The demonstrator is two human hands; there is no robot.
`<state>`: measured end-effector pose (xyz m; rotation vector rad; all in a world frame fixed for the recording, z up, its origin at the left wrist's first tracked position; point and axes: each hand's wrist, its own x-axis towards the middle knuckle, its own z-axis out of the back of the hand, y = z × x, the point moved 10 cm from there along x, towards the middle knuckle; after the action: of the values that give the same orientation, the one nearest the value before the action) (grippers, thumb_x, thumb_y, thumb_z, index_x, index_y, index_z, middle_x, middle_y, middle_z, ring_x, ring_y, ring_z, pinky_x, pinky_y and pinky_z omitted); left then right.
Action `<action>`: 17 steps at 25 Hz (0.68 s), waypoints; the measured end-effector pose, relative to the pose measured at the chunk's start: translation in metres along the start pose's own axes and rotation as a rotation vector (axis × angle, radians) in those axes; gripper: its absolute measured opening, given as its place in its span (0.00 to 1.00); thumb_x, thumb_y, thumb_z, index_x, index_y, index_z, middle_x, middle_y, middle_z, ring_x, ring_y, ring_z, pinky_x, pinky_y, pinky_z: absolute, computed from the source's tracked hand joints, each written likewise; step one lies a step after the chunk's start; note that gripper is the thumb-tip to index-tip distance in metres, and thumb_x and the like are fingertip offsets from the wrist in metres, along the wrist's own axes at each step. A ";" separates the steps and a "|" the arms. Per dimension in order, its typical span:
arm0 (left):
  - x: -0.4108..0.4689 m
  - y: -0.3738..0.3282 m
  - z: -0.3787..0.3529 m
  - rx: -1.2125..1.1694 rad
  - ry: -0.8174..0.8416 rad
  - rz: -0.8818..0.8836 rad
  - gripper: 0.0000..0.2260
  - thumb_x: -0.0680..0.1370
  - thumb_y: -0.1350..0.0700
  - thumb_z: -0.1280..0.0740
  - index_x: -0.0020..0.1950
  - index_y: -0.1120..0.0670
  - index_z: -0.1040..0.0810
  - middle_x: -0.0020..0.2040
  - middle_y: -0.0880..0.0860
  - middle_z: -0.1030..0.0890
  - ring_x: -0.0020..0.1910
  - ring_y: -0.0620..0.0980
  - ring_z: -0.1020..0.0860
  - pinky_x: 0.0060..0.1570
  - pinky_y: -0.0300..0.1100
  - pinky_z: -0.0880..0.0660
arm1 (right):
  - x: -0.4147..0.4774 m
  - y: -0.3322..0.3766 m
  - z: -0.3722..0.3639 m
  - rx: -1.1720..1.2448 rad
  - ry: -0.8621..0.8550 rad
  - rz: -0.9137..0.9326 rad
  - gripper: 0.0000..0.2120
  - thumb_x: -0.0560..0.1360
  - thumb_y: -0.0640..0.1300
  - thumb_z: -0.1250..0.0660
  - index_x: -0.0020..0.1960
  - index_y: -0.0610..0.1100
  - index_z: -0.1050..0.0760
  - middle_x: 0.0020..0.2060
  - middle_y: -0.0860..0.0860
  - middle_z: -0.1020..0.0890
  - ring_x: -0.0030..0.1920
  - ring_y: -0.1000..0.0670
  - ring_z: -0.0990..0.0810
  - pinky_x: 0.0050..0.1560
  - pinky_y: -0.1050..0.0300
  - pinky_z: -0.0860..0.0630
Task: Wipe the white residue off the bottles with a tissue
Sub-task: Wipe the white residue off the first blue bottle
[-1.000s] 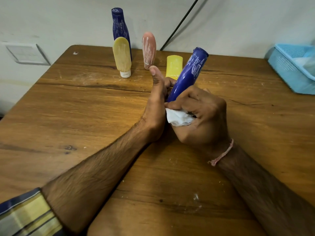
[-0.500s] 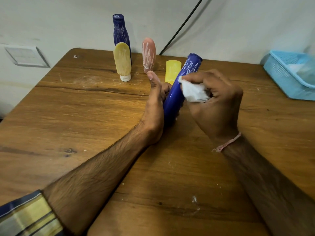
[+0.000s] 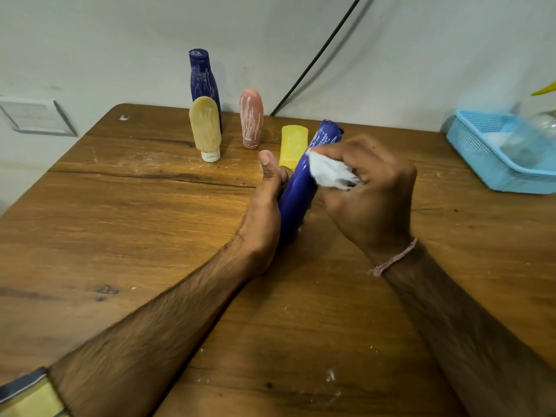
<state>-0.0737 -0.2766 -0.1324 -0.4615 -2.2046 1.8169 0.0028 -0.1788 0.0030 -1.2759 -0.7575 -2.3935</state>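
My left hand (image 3: 264, 215) grips the lower part of a blue bottle (image 3: 301, 191) that leans away from me over the wooden table (image 3: 135, 236). White streaks still mark its top end near the cap. My right hand (image 3: 370, 191) pinches a crumpled white tissue (image 3: 329, 173) and presses it against the bottle's upper half. Behind them stand a tall blue bottle (image 3: 203, 82), a cream tube (image 3: 205, 127) on its white cap, a pink tube (image 3: 251, 117) and a yellow tube (image 3: 293, 145), most with white streaks.
A light blue plastic basket (image 3: 481, 152) sits at the table's right edge with a clear bottle and something white in it. A black cable (image 3: 316, 55) runs down the wall behind the bottles. White flecks dot the near tabletop (image 3: 331, 376).
My right hand slid the tissue from the bottle's lower part up to its upper half. The bottle tilted a little more upright in my left hand.
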 end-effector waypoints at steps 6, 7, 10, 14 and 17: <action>0.000 -0.001 -0.001 -0.014 0.013 -0.021 0.43 0.74 0.24 0.54 0.59 0.61 0.24 0.46 0.63 0.20 0.41 0.59 0.24 0.36 0.46 0.27 | -0.001 0.005 -0.006 -0.073 0.121 0.085 0.14 0.71 0.41 0.25 0.55 0.37 0.16 0.47 0.41 0.15 0.46 0.46 0.17 0.44 0.54 0.19; -0.001 -0.002 -0.001 0.006 0.008 -0.019 0.43 0.73 0.23 0.54 0.59 0.60 0.23 0.47 0.64 0.19 0.40 0.59 0.23 0.36 0.46 0.27 | 0.001 0.001 -0.002 -0.082 0.082 0.031 0.14 0.72 0.41 0.25 0.55 0.37 0.16 0.48 0.41 0.15 0.46 0.46 0.17 0.44 0.54 0.18; -0.003 -0.003 -0.002 0.017 0.010 -0.007 0.44 0.70 0.21 0.52 0.61 0.57 0.23 0.50 0.66 0.19 0.40 0.56 0.22 0.36 0.46 0.27 | 0.006 -0.001 0.000 -0.051 0.090 0.020 0.14 0.73 0.44 0.27 0.56 0.37 0.16 0.49 0.42 0.15 0.47 0.47 0.17 0.48 0.57 0.18; -0.005 -0.005 -0.002 0.047 0.008 -0.004 0.43 0.68 0.21 0.51 0.61 0.55 0.23 0.50 0.66 0.20 0.40 0.56 0.22 0.39 0.48 0.26 | 0.011 -0.013 0.005 -0.024 0.091 -0.079 0.13 0.72 0.42 0.25 0.55 0.39 0.16 0.48 0.45 0.15 0.47 0.51 0.18 0.47 0.63 0.20; -0.007 -0.007 -0.002 0.088 -0.004 -0.001 0.43 0.67 0.21 0.51 0.60 0.55 0.23 0.48 0.62 0.19 0.41 0.55 0.22 0.42 0.51 0.27 | 0.014 -0.022 0.011 -0.009 0.045 -0.158 0.12 0.72 0.43 0.25 0.54 0.41 0.17 0.47 0.47 0.15 0.45 0.52 0.19 0.44 0.65 0.21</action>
<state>-0.0672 -0.2782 -0.1249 -0.4388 -2.1161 1.9065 -0.0090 -0.1552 0.0131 -1.2029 -0.8648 -2.5432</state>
